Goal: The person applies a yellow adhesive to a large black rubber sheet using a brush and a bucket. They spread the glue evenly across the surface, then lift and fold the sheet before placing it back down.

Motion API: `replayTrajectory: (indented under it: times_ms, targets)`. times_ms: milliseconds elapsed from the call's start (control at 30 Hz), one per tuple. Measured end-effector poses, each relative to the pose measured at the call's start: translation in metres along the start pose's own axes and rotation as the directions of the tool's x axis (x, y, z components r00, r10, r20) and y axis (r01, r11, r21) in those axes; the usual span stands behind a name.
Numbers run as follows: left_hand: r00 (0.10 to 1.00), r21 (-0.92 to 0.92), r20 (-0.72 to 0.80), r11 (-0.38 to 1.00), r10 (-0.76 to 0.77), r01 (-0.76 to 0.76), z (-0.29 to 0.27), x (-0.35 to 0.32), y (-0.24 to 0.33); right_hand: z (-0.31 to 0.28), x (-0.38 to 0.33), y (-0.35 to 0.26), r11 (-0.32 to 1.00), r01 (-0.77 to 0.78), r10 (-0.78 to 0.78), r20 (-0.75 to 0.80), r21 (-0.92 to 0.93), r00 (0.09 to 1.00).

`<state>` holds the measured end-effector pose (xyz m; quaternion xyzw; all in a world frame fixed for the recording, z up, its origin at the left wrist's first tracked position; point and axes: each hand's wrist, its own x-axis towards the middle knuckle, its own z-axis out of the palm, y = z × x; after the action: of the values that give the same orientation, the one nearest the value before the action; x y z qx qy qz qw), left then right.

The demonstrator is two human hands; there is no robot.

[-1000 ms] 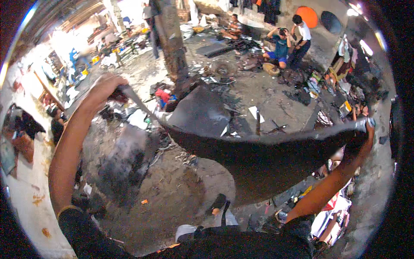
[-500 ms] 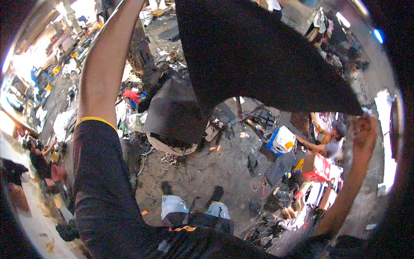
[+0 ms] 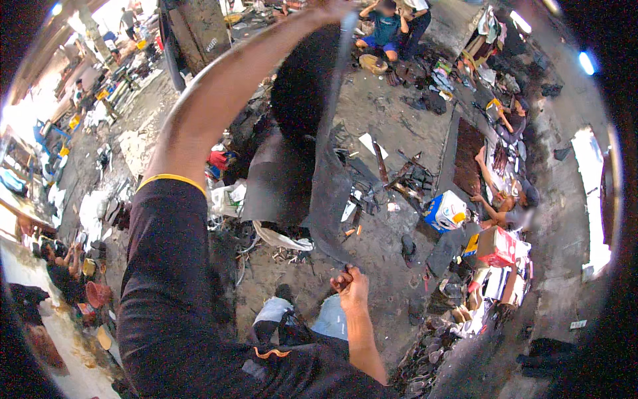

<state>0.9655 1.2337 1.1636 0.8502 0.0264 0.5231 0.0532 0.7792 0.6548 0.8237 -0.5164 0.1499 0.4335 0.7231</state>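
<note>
A large black flexible sheet (image 3: 331,199), perhaps leather or rubber, hangs nearly edge-on in front of me. High at the top edge of the picture, my left hand (image 3: 334,10) is closed on its upper end, its fingers blurred and partly cut off. Lower down, my right hand (image 3: 351,284) pinches the sheet's bottom corner with curled fingers. Behind it, another dark sheet (image 3: 274,189) is draped over a bulky thing with a pale cloth (image 3: 284,238) showing underneath. What supports that pile is hidden.
Scraps litter the dark floor. To the right are a blue-and-white box (image 3: 444,211), a red-and-white box (image 3: 497,246) and a heap of shoe-like pieces (image 3: 432,346). Several people sit along the right, including a person (image 3: 515,196) by a brown board (image 3: 468,167); others sit farther off.
My right hand has come from the far right down to the middle, bringing its corner along. The spread sheet has swung to hang narrow and upright. My left arm has shifted right.
</note>
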Motion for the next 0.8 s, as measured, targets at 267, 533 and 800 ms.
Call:
replayTrajectory:
  times_ms: [267,533,800]
  targets:
    - [0.999,0.170,0.024,0.985,-0.033,0.028,0.058,0.049,0.009,0.040,0.040,-0.017,0.971,-0.067,0.068,-0.004,-0.231,0.998]
    - [0.847,0.326,0.104,0.822,-0.522,0.467,0.000,-0.058,-0.068,0.036,0.085,-0.057,0.884,-0.002,-0.032,-0.064,-0.467,0.997]
    - [0.624,0.418,0.017,0.572,-0.781,0.706,-0.170,-0.243,-0.147,0.077,0.050,-0.009,0.833,-0.007,0.030,0.033,-0.554,0.999]
